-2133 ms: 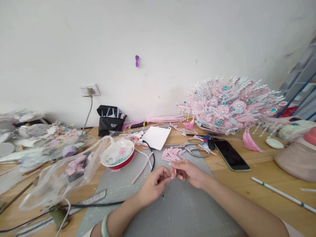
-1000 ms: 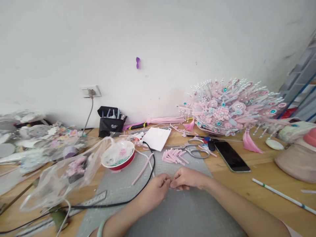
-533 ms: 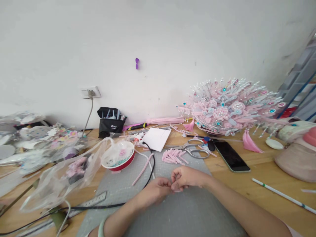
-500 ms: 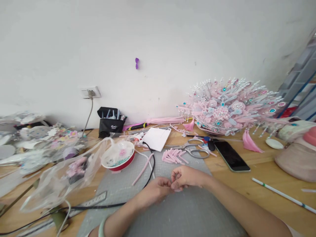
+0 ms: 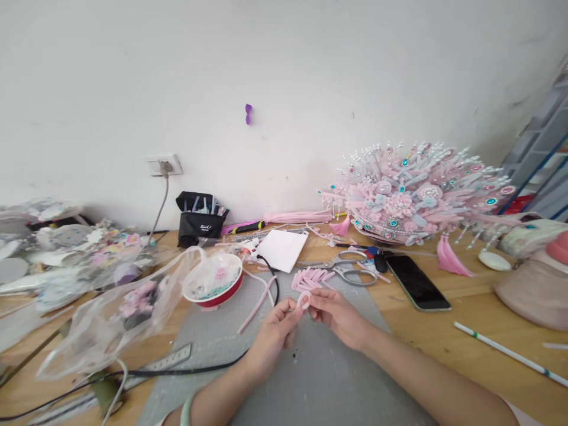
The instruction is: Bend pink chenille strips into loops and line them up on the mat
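Observation:
My left hand [image 5: 276, 332] and my right hand [image 5: 333, 310] meet above a grey cutting mat [image 5: 319, 378]. Both pinch a small pink fuzzy loop [image 5: 303, 301] between their fingertips, held just off the mat. Right behind the loop lies a pile of short pink folded pieces [image 5: 310, 277]. A long pink strip [image 5: 257, 302] lies on the mat to the left, beside a black cable [image 5: 248, 355].
Scissors [image 5: 346, 269], a black phone [image 5: 416, 281] and a big pink beaded headdress [image 5: 412, 192] lie at the right back. A red-rimmed bowl of beads [image 5: 213, 278], a white card [image 5: 282, 247], a black pouch [image 5: 199, 219] and plastic bags [image 5: 106, 307] fill the left.
Both hands have risen from the mat and moved away from me. The pink piece, pressed low between them before, now shows as a small loop between the fingertips.

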Motion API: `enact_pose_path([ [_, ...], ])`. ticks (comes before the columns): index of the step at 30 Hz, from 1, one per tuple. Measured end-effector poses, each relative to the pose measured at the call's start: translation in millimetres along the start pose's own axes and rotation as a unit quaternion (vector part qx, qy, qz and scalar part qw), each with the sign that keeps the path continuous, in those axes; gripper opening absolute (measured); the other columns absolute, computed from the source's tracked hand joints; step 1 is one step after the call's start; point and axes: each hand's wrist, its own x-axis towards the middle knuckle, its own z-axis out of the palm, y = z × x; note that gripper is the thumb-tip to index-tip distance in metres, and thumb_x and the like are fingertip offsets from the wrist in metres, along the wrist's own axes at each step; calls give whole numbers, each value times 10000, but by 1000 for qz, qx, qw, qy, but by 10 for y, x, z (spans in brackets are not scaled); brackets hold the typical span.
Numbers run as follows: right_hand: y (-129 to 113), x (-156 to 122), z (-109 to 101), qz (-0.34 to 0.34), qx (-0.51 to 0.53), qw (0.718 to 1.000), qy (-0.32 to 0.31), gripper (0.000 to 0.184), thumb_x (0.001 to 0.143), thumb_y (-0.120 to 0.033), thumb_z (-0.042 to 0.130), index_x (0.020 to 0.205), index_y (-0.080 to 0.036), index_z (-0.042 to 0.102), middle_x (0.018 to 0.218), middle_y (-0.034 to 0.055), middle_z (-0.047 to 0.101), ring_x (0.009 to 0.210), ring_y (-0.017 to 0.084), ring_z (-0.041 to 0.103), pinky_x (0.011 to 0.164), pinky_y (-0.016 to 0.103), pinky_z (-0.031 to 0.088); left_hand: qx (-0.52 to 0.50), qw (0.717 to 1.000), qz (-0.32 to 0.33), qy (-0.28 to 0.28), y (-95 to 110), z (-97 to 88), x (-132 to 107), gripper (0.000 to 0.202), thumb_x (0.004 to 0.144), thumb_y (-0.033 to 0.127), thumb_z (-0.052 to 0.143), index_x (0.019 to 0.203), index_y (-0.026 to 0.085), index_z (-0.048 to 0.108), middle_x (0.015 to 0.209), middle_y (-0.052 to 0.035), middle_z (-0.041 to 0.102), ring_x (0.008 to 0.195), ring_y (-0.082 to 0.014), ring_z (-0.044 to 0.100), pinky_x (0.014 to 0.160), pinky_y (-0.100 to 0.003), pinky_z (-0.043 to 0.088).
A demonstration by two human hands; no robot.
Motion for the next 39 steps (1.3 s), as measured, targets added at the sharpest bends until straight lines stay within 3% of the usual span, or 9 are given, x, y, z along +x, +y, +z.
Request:
enact_pose_path([
  [7, 14, -11, 12, 11, -3, 1000, -17, 213, 703, -349, 605, 668, -141, 635, 552, -28, 480, 481, 63, 358, 468, 199, 244, 85, 995, 47, -7, -23, 31, 7, 363, 703, 508, 532, 664, 151, 478, 537, 62, 414, 396, -40, 252, 388, -189, 204],
  [13, 44, 5, -22, 8, 0, 1000, -17, 231, 724, -358, 583, 736, -134, 644, 530, -32, 484, 459, 55, 370, 456, 190, 246, 162, 984, 70, 19, -49, -18, 29, 354, 734, 491, 499, 630, 154, 465, 487, 72, 355, 439, -63, 304, 443, -193, 248],
  [22, 40, 12, -26, 17, 5, 1000, -14, 242, 727, -377, 575, 747, -142, 632, 527, -29, 502, 456, 61, 400, 462, 197, 270, 127, 990, 56, 17, -84, -38, 54, 344, 732, 472, 511, 623, 155, 435, 499, 67, 376, 430, -55, 303, 440, -191, 242],
  [28, 33, 2, -22, 5, 9, 999, -34, 158, 696, -306, 623, 744, -156, 630, 582, -36, 492, 476, 50, 377, 466, 188, 255, 115, 992, 54, 15, -58, -15, 53, 356, 715, 492, 517, 640, 149, 459, 540, 50, 419, 422, -50, 313, 428, -192, 245],
  [35, 47, 14, -44, 8, -30, 999, -20, 276, 720, -416, 579, 703, -146, 631, 526, -34, 481, 465, 63, 374, 466, 195, 250, 102, 994, 46, 17, -49, 10, 48, 366, 674, 498, 558, 623, 142, 490, 568, 29, 465, 435, -53, 354, 416, -183, 299],
  [39, 31, 15, -61, 12, -29, 999, -28, 276, 735, -400, 562, 728, -134, 633, 541, -25, 499, 482, 66, 410, 467, 189, 264, 85, 995, 49, 17, -50, 15, 54, 325, 680, 457, 571, 726, 143, 500, 614, 19, 523, 417, -50, 383, 391, -176, 327],
])
